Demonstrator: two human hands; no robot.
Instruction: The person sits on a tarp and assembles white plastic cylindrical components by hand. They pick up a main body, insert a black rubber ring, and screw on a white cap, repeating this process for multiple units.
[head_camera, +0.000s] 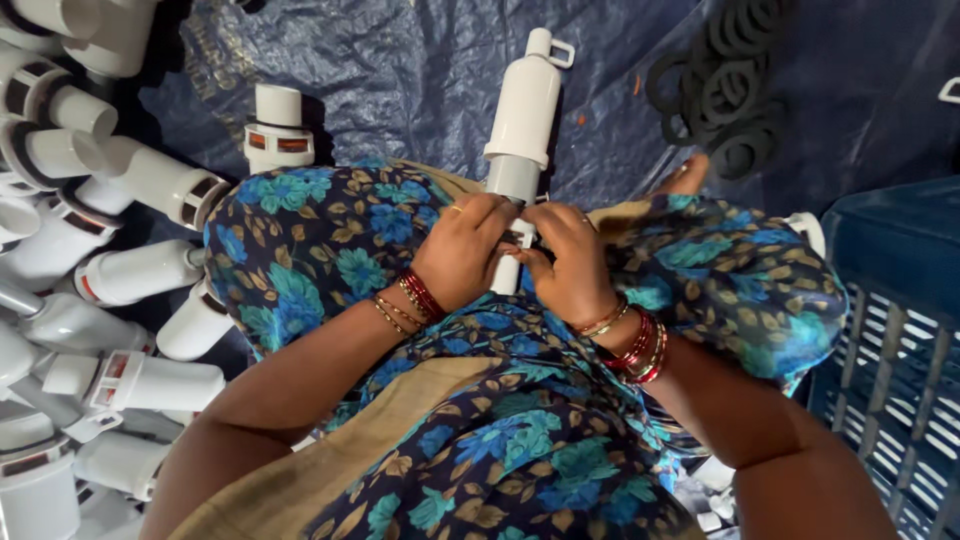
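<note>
Head view: at centre, the left hand (462, 250) and the right hand (570, 262) both close their fingers around the lower end of a white plastic pipe fitting (521, 125), which points toward 12 o'clock above the person's floral-clad lap. A heap of similar white fittings (95, 260) lies at 9 o'clock, black rubber rings (722, 85) at 1 o'clock, a blue crate (890, 340) at 4 o'clock, all on a blue tarp (400, 70).
</note>
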